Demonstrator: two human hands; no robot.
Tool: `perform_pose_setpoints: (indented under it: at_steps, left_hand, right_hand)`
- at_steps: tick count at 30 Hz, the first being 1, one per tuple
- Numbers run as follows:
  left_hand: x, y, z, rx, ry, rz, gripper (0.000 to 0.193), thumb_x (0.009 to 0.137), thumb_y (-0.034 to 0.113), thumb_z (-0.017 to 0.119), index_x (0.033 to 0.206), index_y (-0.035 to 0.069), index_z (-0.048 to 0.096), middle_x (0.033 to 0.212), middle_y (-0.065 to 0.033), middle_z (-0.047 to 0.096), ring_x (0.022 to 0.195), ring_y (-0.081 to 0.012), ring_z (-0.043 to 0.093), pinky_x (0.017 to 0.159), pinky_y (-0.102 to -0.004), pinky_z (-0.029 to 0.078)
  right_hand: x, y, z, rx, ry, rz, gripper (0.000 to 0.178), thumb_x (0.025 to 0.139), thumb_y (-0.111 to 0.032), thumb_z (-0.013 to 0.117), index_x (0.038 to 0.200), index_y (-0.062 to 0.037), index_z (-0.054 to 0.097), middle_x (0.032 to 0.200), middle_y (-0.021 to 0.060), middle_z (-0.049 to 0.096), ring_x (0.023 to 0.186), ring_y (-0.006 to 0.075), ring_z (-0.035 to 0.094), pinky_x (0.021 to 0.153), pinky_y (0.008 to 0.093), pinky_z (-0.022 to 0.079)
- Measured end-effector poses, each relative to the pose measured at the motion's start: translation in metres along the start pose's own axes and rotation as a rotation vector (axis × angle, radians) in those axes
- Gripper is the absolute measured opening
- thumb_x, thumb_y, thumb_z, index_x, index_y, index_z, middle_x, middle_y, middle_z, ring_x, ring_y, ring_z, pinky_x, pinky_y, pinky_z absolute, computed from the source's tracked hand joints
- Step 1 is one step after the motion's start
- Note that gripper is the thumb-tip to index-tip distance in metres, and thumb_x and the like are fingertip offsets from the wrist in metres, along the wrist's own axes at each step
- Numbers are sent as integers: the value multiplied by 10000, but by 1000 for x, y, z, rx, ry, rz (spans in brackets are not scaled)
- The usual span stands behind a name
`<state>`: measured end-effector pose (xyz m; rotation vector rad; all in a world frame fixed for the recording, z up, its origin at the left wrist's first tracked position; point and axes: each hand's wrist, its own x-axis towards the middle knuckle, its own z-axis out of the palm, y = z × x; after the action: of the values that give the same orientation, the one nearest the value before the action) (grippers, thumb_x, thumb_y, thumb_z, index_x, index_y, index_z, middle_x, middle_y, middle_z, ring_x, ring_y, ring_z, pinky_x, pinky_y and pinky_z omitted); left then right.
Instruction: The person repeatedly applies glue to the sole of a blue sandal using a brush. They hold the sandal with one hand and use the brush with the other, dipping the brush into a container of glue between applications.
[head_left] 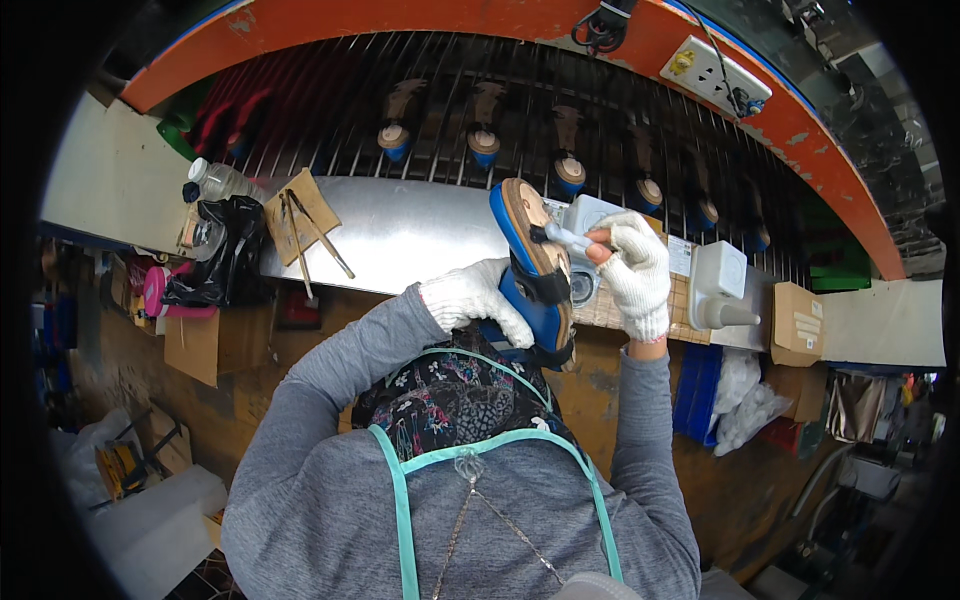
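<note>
My left hand (478,298), in a white knit glove, is closed around the heel end of a shoe on a blue last (530,240). The shoe has a tan underside, a brown rim and dark straps, and its toe points away from me. In my right hand (637,268), gloved with bare fingertips showing, is a white-handled brush (570,238) pinched between thumb and fingers. The brush's dark tip meets the tan underside near the shoe's middle. A pale container (592,212) stands just behind the brush, partly hidden by my right hand.
Beyond the metal bench (400,225), several similar shoes (484,148) lie on a rack of rods. A tan board (302,215) carries thin sticks at left, beside a black bag (228,250) and clear bottle (225,182). At right are a white bottle (718,285) and cardboard box (797,322).
</note>
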<state>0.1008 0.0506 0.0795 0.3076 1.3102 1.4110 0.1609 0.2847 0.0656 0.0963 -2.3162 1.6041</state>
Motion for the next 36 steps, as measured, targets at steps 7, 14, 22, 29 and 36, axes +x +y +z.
perform_pose_setpoints:
  at_steps: [7,14,22,29,36]
  left_hand:
    - [1,-8,-7,19,58,8,736,577,-103,863,1252,-41,576,1050,-149,707,929,-225,705,786,-339,614]
    - [-15,-31,-43,-91,272,140,692,533,-57,903,1172,-42,636,901,-95,723,734,-163,680,620,-266,558]
    - [-7,-72,-114,-597,202,1005,852,916,645,534,1560,156,267,1514,-150,401,1319,-322,478,1108,-518,421]
    - [-24,-100,-99,-906,137,573,440,1009,362,562,1351,86,536,1220,-155,608,875,-269,694,1060,-583,455]
    - [-16,-100,-99,-835,302,658,863,945,656,488,1504,18,330,1319,-290,545,1119,-400,634,1072,-556,485]
  right_hand:
    - [-27,18,-32,-143,-46,-71,187,798,-117,772,892,38,724,890,79,634,812,175,590,711,303,457]
    - [-116,91,-41,-625,128,459,216,825,-239,749,919,-45,747,844,99,665,733,263,633,663,352,482]
    - [-140,152,6,-1169,197,446,137,841,-330,712,832,-193,711,875,41,668,862,260,635,798,436,375]
    - [-150,156,4,-834,235,626,199,890,-339,654,879,-161,742,773,49,692,715,252,636,720,403,431]
    - [-160,160,-13,142,272,908,298,940,-315,681,926,-22,735,677,-4,623,588,56,480,540,245,385]
